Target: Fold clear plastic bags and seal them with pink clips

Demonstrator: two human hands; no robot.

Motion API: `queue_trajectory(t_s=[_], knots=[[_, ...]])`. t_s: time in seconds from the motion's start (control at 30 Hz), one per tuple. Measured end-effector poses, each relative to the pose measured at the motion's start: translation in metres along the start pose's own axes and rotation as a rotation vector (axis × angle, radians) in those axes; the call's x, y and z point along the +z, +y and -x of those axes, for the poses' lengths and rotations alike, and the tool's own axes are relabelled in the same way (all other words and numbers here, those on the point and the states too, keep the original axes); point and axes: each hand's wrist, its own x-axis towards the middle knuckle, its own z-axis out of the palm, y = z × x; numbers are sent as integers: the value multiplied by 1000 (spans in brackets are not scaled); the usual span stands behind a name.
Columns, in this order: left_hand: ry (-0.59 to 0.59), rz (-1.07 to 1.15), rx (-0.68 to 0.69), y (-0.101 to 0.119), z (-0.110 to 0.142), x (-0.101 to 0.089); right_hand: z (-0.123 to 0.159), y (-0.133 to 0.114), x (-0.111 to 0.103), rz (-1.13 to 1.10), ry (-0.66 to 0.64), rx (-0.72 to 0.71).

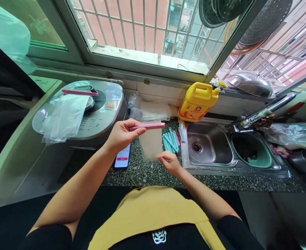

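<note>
My left hand [123,136] is closed on one end of a pink bag sealing clip [153,125], held level above the counter. From the clip hangs a small translucent plastic bag [151,145], its top edge along the clip. My right hand [170,163] pinches the lower right corner of this bag between thumb and fingers. Just beyond that hand lies a pile of teal clips [170,140] with some pink ones among them. Another pink clip [80,92] rests on the rice cooker with a stack of clear bags [64,116] beneath it.
The rice cooker [111,99] stands at left, a lit phone [122,158] on the granite counter [139,177]. More plastic bags [155,110] lie by the wall. A yellow jug [200,102] stands behind the steel sink [210,142], which holds a green basin [262,159] under the faucet [262,113].
</note>
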Motion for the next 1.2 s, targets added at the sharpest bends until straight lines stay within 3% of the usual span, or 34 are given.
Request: queue_trajectory(t_s=[0.13,0.17,0.3,0.4,0.5,0.67,0.8,0.93,1.07,1.2], knots=[[-12,-10,9,-5,1,-2,-7,0,-15,82,-60,-91],[-16,-20,20,-6,1,-3,-13,-4,-25,105,-17,-125],[-51,-77,70,-12,1,-6,-53,-39,-67,220,352,-327],[-86,-115,115,-12,2,-10,-84,-69,-83,275,196,-503],[-92,-120,146,-11,4,-18,-104,-86,-79,345,56,-608],[3,198,-6,-22,11,-34,-130,-96,-54,299,186,-772],[20,256,-140,-29,15,-50,-161,-106,-31,-6,256,-565],[150,137,-190,-21,19,-76,-202,-120,-8,-269,219,-392],[323,50,-185,-13,24,-115,-255,-132,15,-447,162,-298],[523,-11,-237,-21,26,-158,-305,-135,44,-450,28,-151]])
